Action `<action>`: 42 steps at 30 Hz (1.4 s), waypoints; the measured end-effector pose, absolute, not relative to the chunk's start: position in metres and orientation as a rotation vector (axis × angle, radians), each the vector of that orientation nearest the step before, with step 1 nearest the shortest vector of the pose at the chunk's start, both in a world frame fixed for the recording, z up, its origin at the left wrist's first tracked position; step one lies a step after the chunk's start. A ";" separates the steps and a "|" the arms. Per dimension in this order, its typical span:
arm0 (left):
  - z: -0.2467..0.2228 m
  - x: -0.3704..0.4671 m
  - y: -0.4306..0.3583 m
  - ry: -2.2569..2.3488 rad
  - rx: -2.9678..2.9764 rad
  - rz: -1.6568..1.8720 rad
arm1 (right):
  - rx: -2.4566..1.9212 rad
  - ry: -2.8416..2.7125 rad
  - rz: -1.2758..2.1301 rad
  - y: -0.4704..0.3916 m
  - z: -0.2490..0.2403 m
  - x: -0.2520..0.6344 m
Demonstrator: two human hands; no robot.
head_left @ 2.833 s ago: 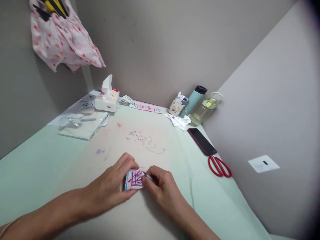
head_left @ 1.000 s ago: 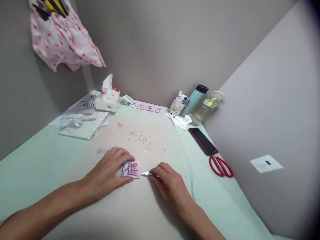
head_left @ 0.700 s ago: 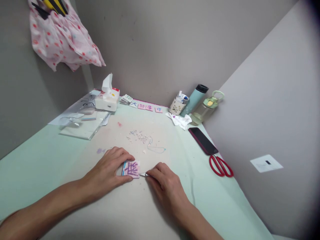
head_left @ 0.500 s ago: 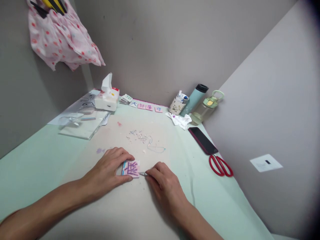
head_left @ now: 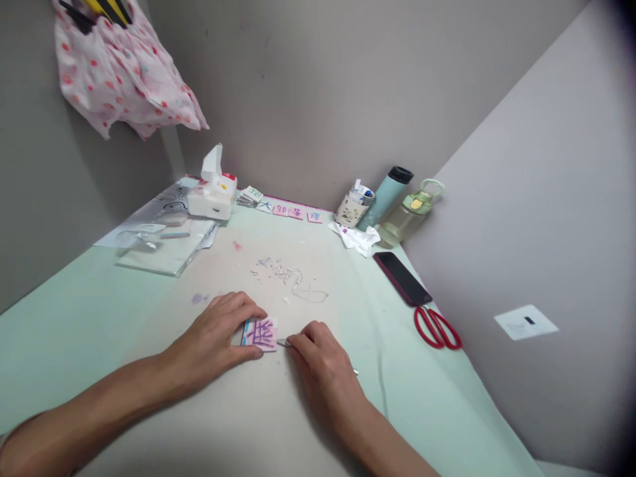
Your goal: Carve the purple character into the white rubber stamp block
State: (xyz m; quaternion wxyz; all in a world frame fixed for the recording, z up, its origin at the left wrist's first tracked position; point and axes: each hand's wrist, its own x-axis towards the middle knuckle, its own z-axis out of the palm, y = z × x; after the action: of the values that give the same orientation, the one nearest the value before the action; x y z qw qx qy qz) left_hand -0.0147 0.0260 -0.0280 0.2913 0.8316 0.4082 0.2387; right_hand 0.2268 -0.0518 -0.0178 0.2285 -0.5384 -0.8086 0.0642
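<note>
My left hand point(head_left: 218, 338) lies on the mat, its thumb and fingers closed on the sides of a small pinkish square block point(head_left: 262, 334). Purple strokes forming a character cover its top, and a blue strip runs along its left edge. From the right, my right hand point(head_left: 322, 361) grips a slim craft knife point(head_left: 283, 342); its pointed metal tip is at the block's right edge, and whether it touches I cannot tell. Most of the handle is hidden in my fingers, with its end just showing behind the hand.
Beyond my hands are pale shavings point(head_left: 281, 270) and a thin curled strip point(head_left: 311, 296). Small character blocks point(head_left: 289, 212) line the back, between a tissue pack point(head_left: 212, 199) and a pen cup point(head_left: 354, 207). A phone point(head_left: 402, 278) and red-handled scissors point(head_left: 437, 328) lie right.
My right hand has shifted and turned slightly, so the knife's rear end now shows behind it. My left hand and the block stay in place.
</note>
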 end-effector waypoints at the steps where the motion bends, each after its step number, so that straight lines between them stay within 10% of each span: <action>1: -0.028 -0.015 0.026 1.087 2.216 0.637 | -1.476 -2.229 0.167 -0.052 -0.018 0.227; 42: -0.025 -0.015 0.026 1.035 2.211 0.595 | -1.411 -2.189 0.320 -0.038 -0.002 0.238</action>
State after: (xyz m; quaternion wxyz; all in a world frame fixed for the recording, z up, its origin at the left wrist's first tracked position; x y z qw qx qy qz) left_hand -0.0150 0.0263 -0.0253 0.3090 0.8368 0.3917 0.2252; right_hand 0.2376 -0.0382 -0.0020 0.2562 -0.5198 -0.8064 0.1180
